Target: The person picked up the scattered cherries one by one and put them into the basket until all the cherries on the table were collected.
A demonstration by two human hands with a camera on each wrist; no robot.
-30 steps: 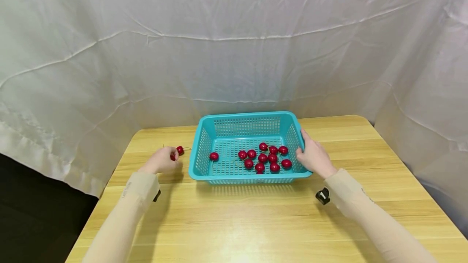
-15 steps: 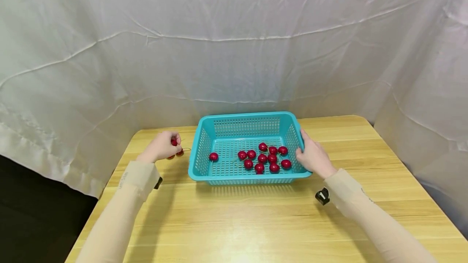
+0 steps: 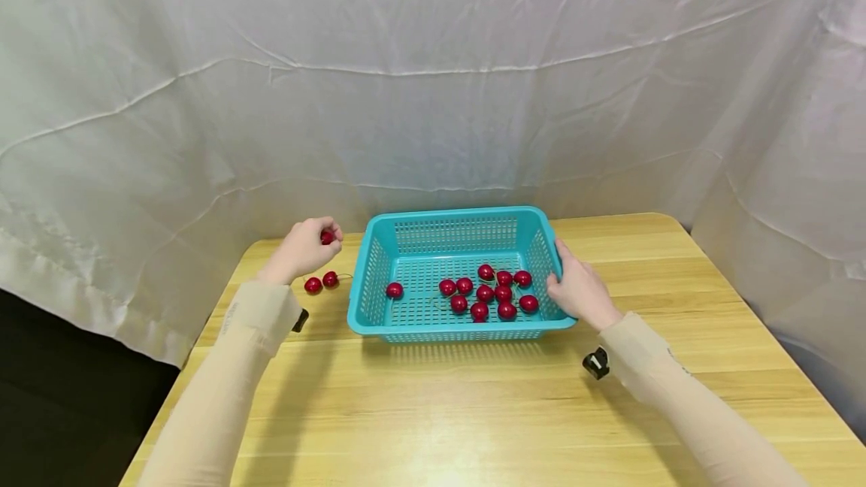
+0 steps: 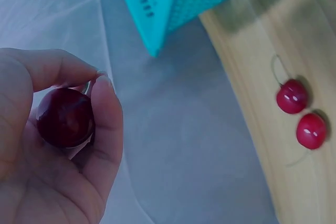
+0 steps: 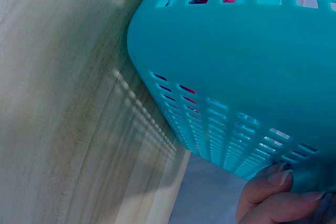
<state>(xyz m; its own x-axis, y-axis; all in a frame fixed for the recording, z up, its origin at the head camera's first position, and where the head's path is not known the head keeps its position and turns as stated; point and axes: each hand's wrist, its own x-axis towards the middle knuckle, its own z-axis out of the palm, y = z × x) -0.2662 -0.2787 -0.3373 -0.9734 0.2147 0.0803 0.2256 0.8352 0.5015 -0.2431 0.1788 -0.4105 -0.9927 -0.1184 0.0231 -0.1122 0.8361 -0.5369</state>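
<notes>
My left hand (image 3: 304, 248) is raised above the table's back left part. Its curled fingers and thumb hold a dark red cherry (image 4: 65, 117), with the fingertips meeting beyond it; whether they pinch a stem is hard to tell. Below and nearer lie two stemmed cherries, one on the left (image 3: 313, 285) and one on the right (image 3: 330, 279). A turquoise perforated basket (image 3: 460, 328) stands to the right of them, with several cherries (image 3: 503, 294) in its right half and a lone cherry (image 3: 395, 290) on its left. My right hand (image 3: 580, 288) grips the basket's right rim.
The wooden table (image 3: 433, 412) extends in front of the basket and to both sides. A pale hanging cloth (image 3: 433, 126) closes off the back and sides, close behind the basket. At the lower left is a dark area.
My left hand has risen and moved back from the table with one cherry, uncovering the two that lie there. My right hand stays on the basket, which has hardly shifted.
</notes>
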